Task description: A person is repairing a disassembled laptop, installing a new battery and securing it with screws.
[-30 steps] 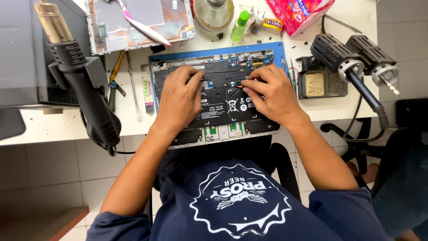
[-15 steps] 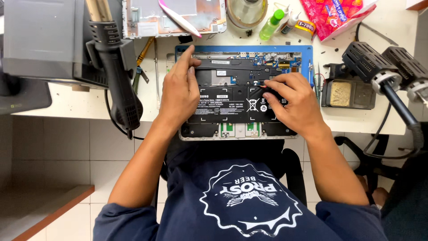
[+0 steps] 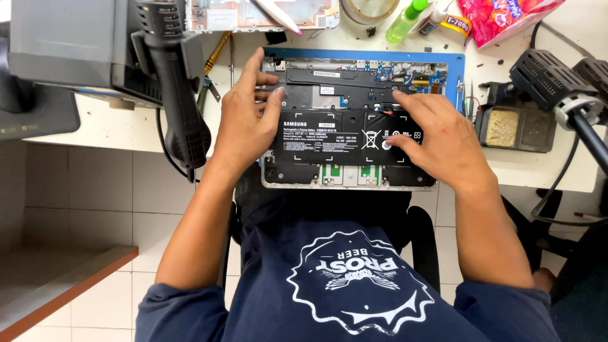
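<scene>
An opened laptop base (image 3: 348,177) lies on a blue mat (image 3: 455,63) at the bench's front edge, its black flat battery (image 3: 329,136) and circuit boards exposed. My left hand (image 3: 247,120) rests on the laptop's left side, fingers spread, thumb against the battery's upper left corner. My right hand (image 3: 437,136) lies flat over the right end of the battery, with the fingertips pressing on its label. Neither hand holds a tool.
A black hot-air gun (image 3: 177,95) hangs at the left beside a grey box (image 3: 63,44). A soldering-tip cleaner tray (image 3: 513,126) and black lamp heads (image 3: 551,82) stand at the right. A green bottle (image 3: 405,16), tape roll (image 3: 370,9) and pink bag (image 3: 500,19) sit at the back.
The view has shifted so the laptop sits more to the right. My left hand has slid to the laptop's left edge and my right hand has moved over the battery's right end.
</scene>
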